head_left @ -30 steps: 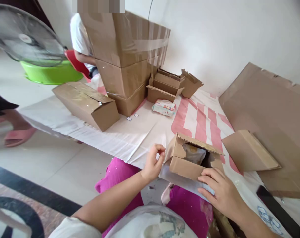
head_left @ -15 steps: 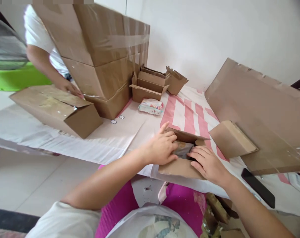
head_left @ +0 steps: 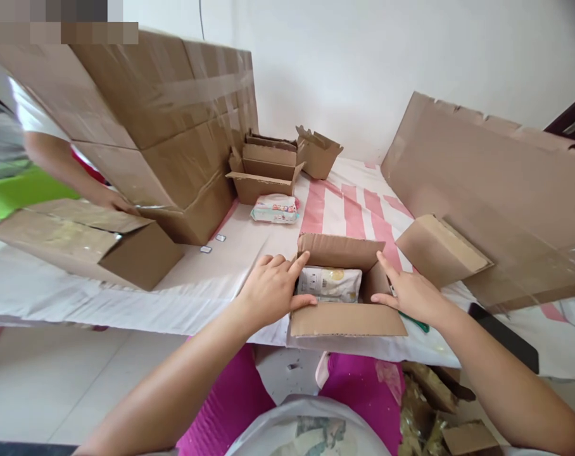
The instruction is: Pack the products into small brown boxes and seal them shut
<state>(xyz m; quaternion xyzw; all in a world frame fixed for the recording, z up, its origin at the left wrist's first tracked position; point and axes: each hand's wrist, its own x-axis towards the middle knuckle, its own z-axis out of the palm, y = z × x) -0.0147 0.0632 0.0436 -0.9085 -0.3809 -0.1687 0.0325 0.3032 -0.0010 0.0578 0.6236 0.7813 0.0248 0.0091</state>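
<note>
A small open cardboard box (head_left: 349,320) sits at the table's front edge, its front and back flaps folded outward. Inside lies a white plastic-wrapped packet (head_left: 328,283) with a yellowish print, toward the left end. My left hand (head_left: 278,286) grips the box's left end, thumb by the front flap and index finger at the back flap's corner. At the opposite end, my right hand (head_left: 411,294) holds the box with thumb and index finger spread likewise. A green object (head_left: 415,322) shows partly beneath my right hand; its kind is unclear.
Stacked taped cartons (head_left: 173,145) stand left, beside a long carton (head_left: 88,240) near another person's hand (head_left: 119,201). Behind are open boxes (head_left: 263,183) and a wipes packet (head_left: 275,209). At right are a folded carton (head_left: 442,250), a large cardboard sheet (head_left: 496,196) and a phone (head_left: 503,339).
My hands have moved apart to the box's two ends, leaving the packet inside in plain sight. The back flap stands more open. The view has shifted slightly to the right.
</note>
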